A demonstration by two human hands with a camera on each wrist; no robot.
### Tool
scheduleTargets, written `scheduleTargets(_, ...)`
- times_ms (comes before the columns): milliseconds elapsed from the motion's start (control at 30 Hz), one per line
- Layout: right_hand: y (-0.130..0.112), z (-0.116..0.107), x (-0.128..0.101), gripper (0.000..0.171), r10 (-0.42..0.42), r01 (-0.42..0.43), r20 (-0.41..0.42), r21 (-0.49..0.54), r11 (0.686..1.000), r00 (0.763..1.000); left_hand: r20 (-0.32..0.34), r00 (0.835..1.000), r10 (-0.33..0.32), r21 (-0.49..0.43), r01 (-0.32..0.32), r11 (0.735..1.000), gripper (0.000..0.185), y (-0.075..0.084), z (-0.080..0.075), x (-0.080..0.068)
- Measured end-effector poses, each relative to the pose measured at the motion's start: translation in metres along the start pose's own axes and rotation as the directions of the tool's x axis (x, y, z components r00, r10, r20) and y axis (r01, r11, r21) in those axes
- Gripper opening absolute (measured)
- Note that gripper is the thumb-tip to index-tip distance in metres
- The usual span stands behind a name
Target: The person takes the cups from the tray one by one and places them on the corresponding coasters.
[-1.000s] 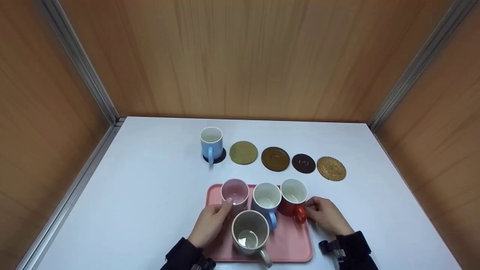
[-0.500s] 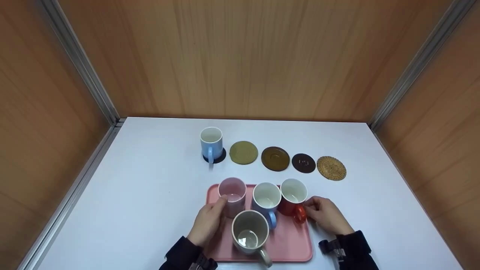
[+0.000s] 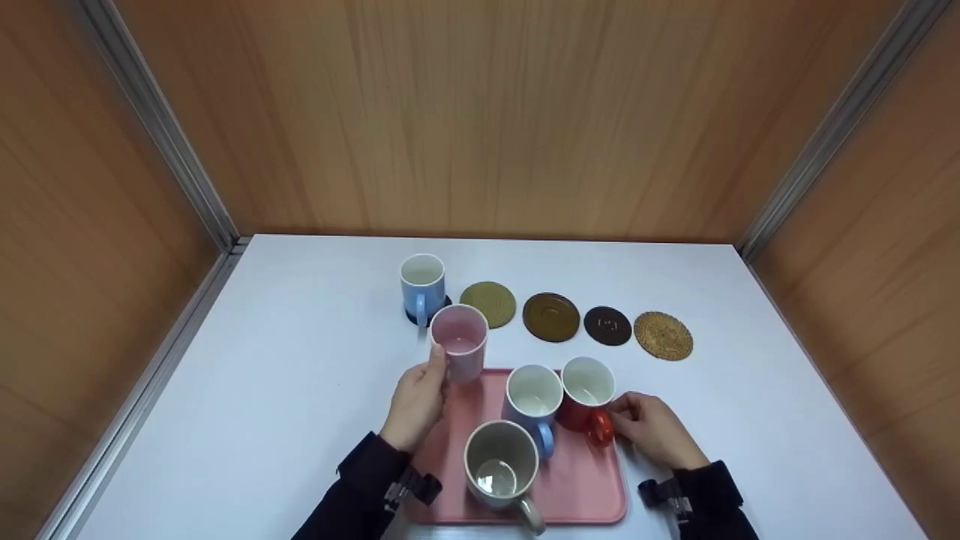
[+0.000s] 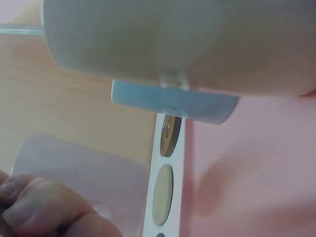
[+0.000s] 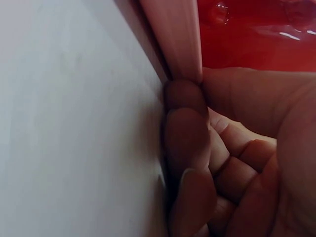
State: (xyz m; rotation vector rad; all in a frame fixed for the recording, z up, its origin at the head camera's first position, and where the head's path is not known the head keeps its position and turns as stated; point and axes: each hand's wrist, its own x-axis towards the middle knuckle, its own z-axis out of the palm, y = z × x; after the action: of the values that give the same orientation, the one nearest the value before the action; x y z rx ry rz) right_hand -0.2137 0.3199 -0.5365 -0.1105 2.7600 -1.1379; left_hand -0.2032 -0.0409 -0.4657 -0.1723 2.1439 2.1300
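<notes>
Head view: left hand (image 3: 417, 399) grips pink mug (image 3: 459, 343), held above far-left corner of pink tray (image 3: 592, 491), near blue mug on dark coaster (image 3: 422, 286). Right hand (image 3: 654, 429) curled against tray's right rim beside red mug (image 3: 586, 401). Beige mug (image 3: 500, 465) and light-blue mug (image 3: 533, 401) stand on tray.

Left wrist view: fingers (image 4: 34, 207) curled; grip itself out of frame.

Right wrist view: fingers (image 5: 190, 148) pressed on tray edge (image 5: 173, 39), resting on white worktop (image 5: 74, 123).

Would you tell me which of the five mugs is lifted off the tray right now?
The pink mug, held by the left hand. The beige, blue-handled and red mugs stand on the pink tray; the light blue mug sits on a coaster.
</notes>
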Motion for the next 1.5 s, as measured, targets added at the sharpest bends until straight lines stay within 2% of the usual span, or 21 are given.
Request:
scheduleTargets(167,0.001,0.0,0.0,0.012,-0.002,0.002,-0.005,0.01,1.0,1.0,0.073,0.997,-0.024,-0.155,0.035,0.987,0.055,0.005,0.015,0.036)
scheduleTargets(333,-0.002,0.0,0.0,0.009,-0.018,0.018,-0.009,0.0,1.0,1.0,0.139,0.989,-0.04,-0.283,0.079,0.956,0.054,0.013,0.027,0.077)
scheduleTargets(467,-0.003,0.0,0.001,0.009,-0.022,0.022,-0.01,-0.006,1.0,1.0,0.169,0.981,-0.095,-0.311,0.144,0.939,0.052,0.014,0.031,0.105)
scheduleTargets(567,-0.003,-0.001,0.001,0.009,-0.019,0.019,-0.018,-0.005,1.0,1.0,0.169,0.979,-0.116,-0.311,0.164,0.936,0.05,0.01,0.035,0.121)
scheduleTargets(767,-0.002,0.0,0.001,0.01,-0.002,0.002,-0.008,0.012,1.0,1.0,0.164,0.978,-0.128,-0.346,0.178,0.921,0.052,0.003,0.047,0.138)
scheduleTargets(933,0.0,0.002,0.0,0.011,0.01,-0.01,-0.001,0.023,1.0,1.0,0.161,0.977,-0.142,-0.337,0.19,0.922,0.053,0.0,0.055,0.144)
scheduleTargets(1100,-0.001,0.004,0.001,0.013,-0.002,0.002,0.002,0.026,1.0,1.0,0.138,0.976,-0.169,-0.349,0.207,0.914,0.052,-0.008,0.056,0.148)
scheduleTargets(1200,-0.001,0.004,0.001,0.013,-0.001,0.001,0.0,0.025,1.0,1.0,0.137,0.972,-0.192,-0.305,0.226,0.925,0.051,-0.011,0.055,0.149)
scheduleTargets(1267,-0.001,0.003,0.001,0.014,0.002,-0.002,-0.003,0.03,1.0,1.0,0.137,0.973,-0.187,-0.219,0.214,0.952,0.051,-0.011,0.053,0.148)
scheduleTargets(1367,-0.001,0.002,0.001,0.015,0.0,0.0,-0.003,0.03,1.0,1.0,0.086,0.987,-0.138,-0.04,0.142,0.989,0.054,-0.013,0.05,0.145)
scheduleTargets(1500,0.0,0.001,0.0,0.013,-0.003,0.004,-0.008,0.025,1.0,1.0,-0.004,0.999,-0.046,0.138,0.047,0.989,0.054,-0.015,0.042,0.135)
